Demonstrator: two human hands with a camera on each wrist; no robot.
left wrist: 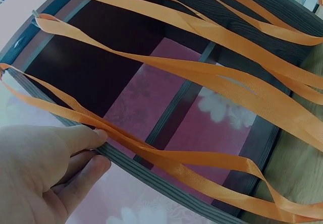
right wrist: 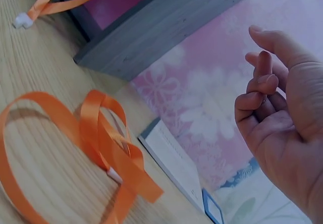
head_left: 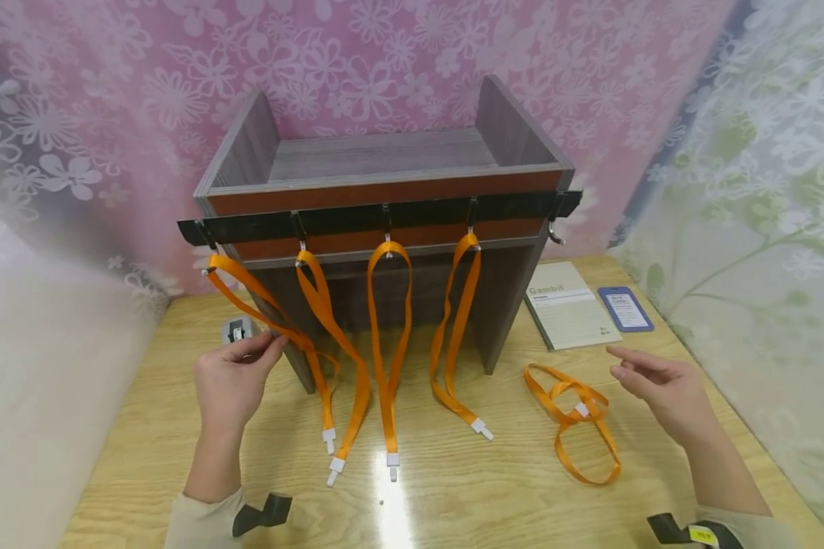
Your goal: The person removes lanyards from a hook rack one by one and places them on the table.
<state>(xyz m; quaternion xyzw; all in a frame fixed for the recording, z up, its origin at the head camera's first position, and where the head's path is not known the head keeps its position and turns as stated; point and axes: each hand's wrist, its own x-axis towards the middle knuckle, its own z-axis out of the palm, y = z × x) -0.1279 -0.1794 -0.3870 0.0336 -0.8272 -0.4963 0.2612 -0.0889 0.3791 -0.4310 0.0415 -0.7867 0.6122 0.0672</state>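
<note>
Orange lanyards with white clips hang from hooks on a dark rail (head_left: 426, 217) across a grey wooden shelf (head_left: 384, 152). At the leftmost lanyard (head_left: 254, 286), my left hand (head_left: 230, 381) has thumb and finger on the strap, pinching its edge below the hook; in the left wrist view the fingertips (left wrist: 101, 136) meet the strap. My right hand (head_left: 669, 396) hovers with loosely bent fingers and holds nothing. Beside it, another lanyard (head_left: 614, 457) lies in loose loops on the table (head_left: 467, 496). The rightmost hook (head_left: 556, 232) carries nothing.
A notebook (head_left: 570, 305) and a blue card holder (head_left: 625, 309) lie right of the shelf. Behind the left hand is a small grey object (head_left: 236, 329), partly hidden. Flower-patterned walls (head_left: 398, 61) stand behind and at both sides.
</note>
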